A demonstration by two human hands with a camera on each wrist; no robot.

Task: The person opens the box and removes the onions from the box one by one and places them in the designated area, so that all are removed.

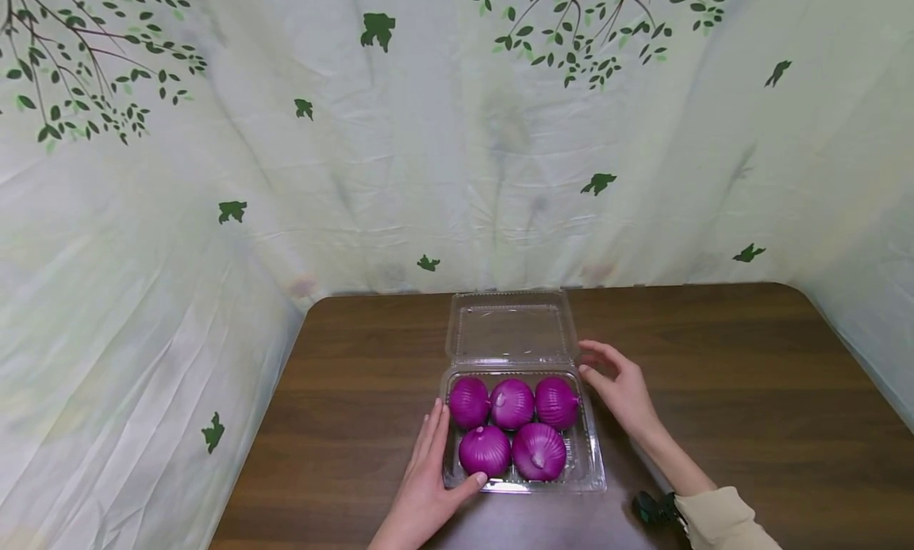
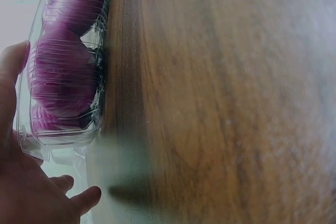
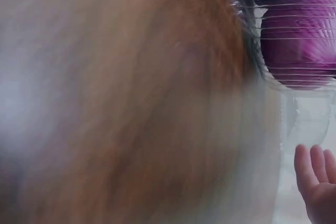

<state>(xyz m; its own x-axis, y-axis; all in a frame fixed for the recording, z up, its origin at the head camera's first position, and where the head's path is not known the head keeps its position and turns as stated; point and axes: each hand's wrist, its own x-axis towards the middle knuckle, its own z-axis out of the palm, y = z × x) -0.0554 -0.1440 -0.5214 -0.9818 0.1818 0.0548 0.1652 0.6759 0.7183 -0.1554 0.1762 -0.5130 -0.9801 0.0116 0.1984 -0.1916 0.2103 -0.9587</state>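
Observation:
A clear plastic clamshell box [image 1: 587,463] lies on the table, its lid [image 1: 510,332] folded back away from me. Inside are glossy red onions [image 1: 512,404], three in the back row and two in front; bare plastic shows at the front right corner. My left hand [image 1: 428,471] rests against the box's left side, fingers extended along the wall and thumb at the front rim. In the left wrist view, onions [image 2: 63,72] show through the ribbed wall. My right hand [image 1: 623,387] is beside the hinge at the right, fingers loosely bent, holding nothing.
The brown wooden table [image 1: 728,391] extends to both sides of the box. A pale cloth [image 1: 443,153] printed with leaves hangs behind and around it. A dark wrist device [image 1: 653,509] sits by the right sleeve [image 1: 724,518].

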